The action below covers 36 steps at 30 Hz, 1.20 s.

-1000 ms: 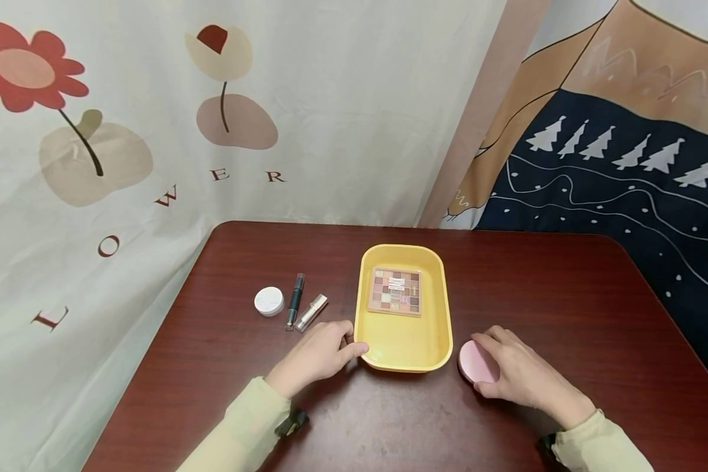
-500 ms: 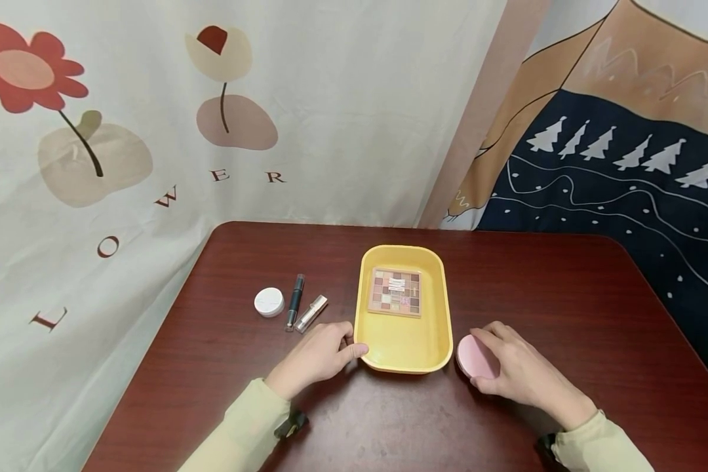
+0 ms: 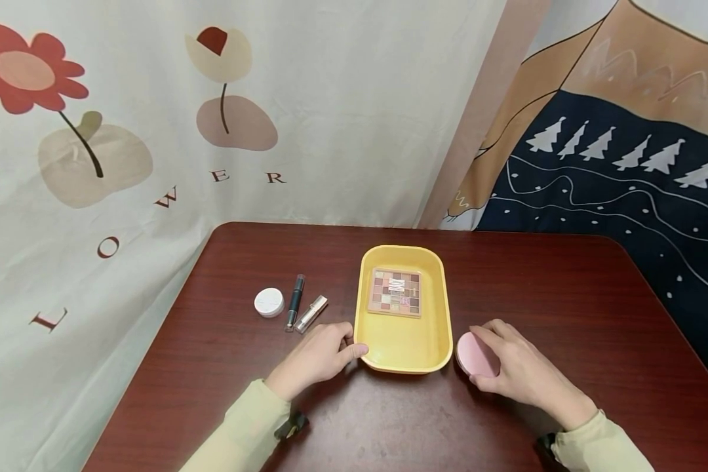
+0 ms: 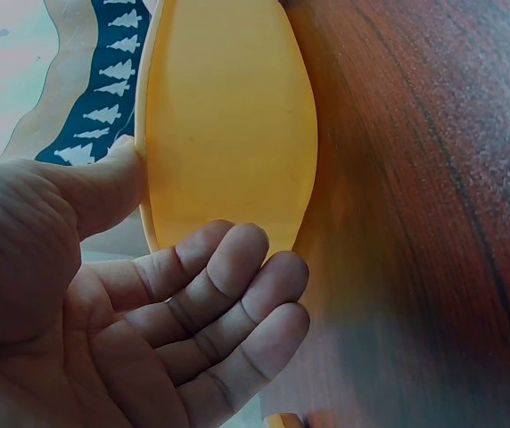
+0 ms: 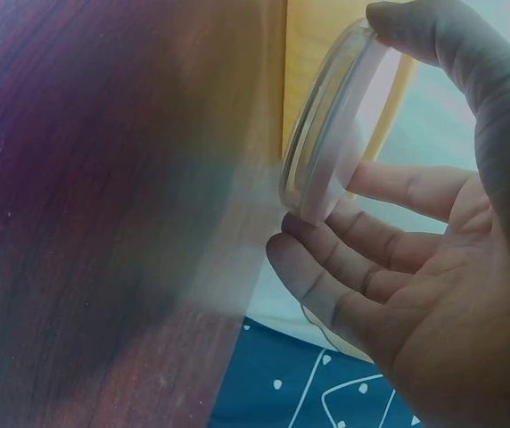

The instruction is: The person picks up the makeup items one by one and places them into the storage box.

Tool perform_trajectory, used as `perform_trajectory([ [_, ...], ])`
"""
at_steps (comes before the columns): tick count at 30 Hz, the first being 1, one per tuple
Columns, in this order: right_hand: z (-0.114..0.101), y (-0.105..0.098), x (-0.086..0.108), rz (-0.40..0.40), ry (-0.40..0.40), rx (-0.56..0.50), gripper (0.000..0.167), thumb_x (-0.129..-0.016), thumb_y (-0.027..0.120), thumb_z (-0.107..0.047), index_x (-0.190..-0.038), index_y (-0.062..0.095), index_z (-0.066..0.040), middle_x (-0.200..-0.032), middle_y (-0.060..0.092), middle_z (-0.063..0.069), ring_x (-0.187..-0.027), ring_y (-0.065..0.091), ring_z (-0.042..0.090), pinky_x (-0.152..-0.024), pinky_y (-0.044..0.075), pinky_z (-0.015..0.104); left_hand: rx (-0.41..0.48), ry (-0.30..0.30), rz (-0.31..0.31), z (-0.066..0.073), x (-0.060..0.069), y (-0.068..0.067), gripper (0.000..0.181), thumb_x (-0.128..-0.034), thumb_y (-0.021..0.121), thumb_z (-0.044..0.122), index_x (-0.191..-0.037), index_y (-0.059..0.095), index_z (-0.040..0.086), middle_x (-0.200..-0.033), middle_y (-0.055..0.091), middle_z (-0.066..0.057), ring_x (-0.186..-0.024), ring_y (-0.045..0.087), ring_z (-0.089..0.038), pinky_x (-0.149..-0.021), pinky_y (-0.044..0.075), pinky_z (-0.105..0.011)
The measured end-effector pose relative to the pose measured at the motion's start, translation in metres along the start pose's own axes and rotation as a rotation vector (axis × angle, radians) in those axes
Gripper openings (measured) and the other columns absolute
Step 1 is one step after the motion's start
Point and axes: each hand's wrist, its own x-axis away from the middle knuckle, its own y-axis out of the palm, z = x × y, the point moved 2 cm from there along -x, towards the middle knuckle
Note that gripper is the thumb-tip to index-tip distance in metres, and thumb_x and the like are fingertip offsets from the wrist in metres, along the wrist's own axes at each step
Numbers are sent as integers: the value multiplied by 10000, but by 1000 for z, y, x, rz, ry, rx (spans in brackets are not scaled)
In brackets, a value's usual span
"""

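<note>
Dark red serif capitals stand on the white curtain (image 3: pixel 342 111) behind the bench (image 3: pixel 543 295): L (image 3: pixel 49 320), O (image 3: pixel 108 247), W (image 3: pixel 166 196), E (image 3: pixel 219 176) and R (image 3: pixel 275 177), climbing from lower left towards the right. The L is the most tilted, while the E and R sit at nearly the same height. On the eyeshadow palette (image 3: pixel 394 301) in the yellow tray (image 3: pixel 401 347), a small block of white lettering shows near the upper middle of the cover, too small to read.

Tray (image 3: pixel 404 347): smooth, semi-gloss plastic. Pink compact (image 3: pixel 476 356): smooth, shiny-edged plastic. Table (image 3: pixel 389 419): wood-grained, low sheen. Curtain (image 3: pixel 342 98): matt cloth.
</note>
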Motion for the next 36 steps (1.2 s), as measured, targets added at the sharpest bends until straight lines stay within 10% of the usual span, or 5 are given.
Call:
perform_trajectory([
  [36,-6,-5,-5,38,7,-7,716,-655,900,-247,-1271,673,37,-1137,615,94,-997,611,230,-743,575,389,2,18,13,-1,1,1,306,-970,714,335,-761,569,165,-604,491,101,-565,453,-62,-538,380,-255],
])
